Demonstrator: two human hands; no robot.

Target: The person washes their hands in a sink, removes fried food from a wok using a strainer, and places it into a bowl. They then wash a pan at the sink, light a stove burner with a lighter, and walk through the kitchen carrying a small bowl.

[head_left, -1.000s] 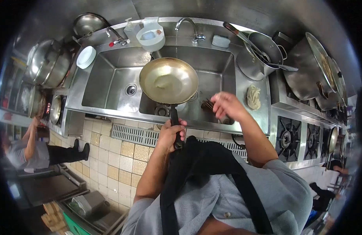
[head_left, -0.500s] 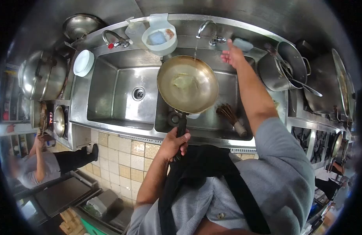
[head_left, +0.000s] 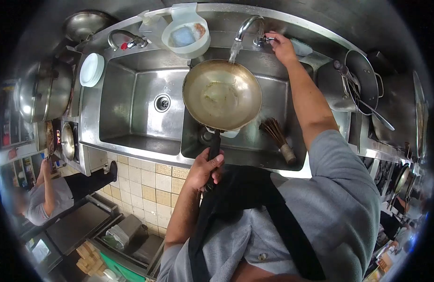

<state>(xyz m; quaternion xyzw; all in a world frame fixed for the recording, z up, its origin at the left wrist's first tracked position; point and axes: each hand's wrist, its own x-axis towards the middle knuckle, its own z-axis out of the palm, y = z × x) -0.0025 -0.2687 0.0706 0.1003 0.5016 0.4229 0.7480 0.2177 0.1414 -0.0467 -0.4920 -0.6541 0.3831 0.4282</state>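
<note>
My left hand (head_left: 206, 170) is wrapped around the black handle (head_left: 215, 145) of a wok (head_left: 222, 96). The wok hangs over the right sink basin, with a little yellowish liquid in its bottom. Water streams from the right faucet (head_left: 249, 27) at the wok's far rim. My right hand (head_left: 281, 47) is at that faucet's lever (head_left: 270, 39), with the fingers closed on it. In the basin, right of the wok, lies a bamboo brush (head_left: 277, 138). Part of a white object shows under the wok's near edge, mostly hidden.
Left of the wok is a second basin (head_left: 146, 110) with a drain. A plastic tub (head_left: 186, 37) with a blue sponge sits on the back ledge, and white plates (head_left: 92, 69) stand at left. Pots (head_left: 336, 87) with utensils are at right. A co-worker (head_left: 52, 197) stands at far left.
My right hand has moved from beside the faucet onto its lever, and its fingers have closed. The thin trickle has become a fuller stream. The wok stays in my left hand.
</note>
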